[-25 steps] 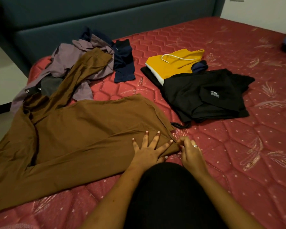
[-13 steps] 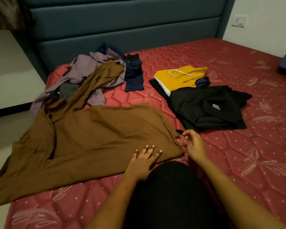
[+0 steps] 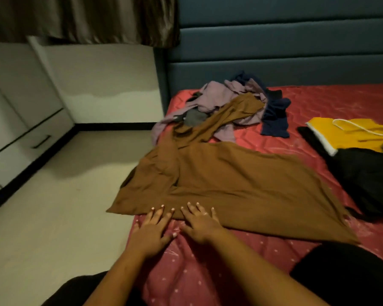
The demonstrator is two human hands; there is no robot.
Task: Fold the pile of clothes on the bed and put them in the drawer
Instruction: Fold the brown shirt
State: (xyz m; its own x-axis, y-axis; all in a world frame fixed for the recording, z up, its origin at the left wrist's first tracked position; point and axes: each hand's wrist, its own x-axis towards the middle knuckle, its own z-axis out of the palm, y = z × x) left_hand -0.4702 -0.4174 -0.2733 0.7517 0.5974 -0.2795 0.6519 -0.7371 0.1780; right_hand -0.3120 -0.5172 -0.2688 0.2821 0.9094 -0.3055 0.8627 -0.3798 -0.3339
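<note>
Along the near edge of the bed [image 3: 208, 272], your left hand [image 3: 152, 231] and right hand [image 3: 200, 226] press flat, fingers [image 3: 158, 215] spread, on the brown garment [image 3: 219, 180], apparently smoothing it, so next grip one side and fold it across.

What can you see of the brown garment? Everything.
The brown garment is plain, thin, matte cloth, spread mostly flat on the red mattress with soft creases. One long narrow part runs up onto the purple clothes; its left corner overhangs the bed's edge. The left hand and right hand lie flat, fingers straight, on its near hem. Its type is unclear.
</note>
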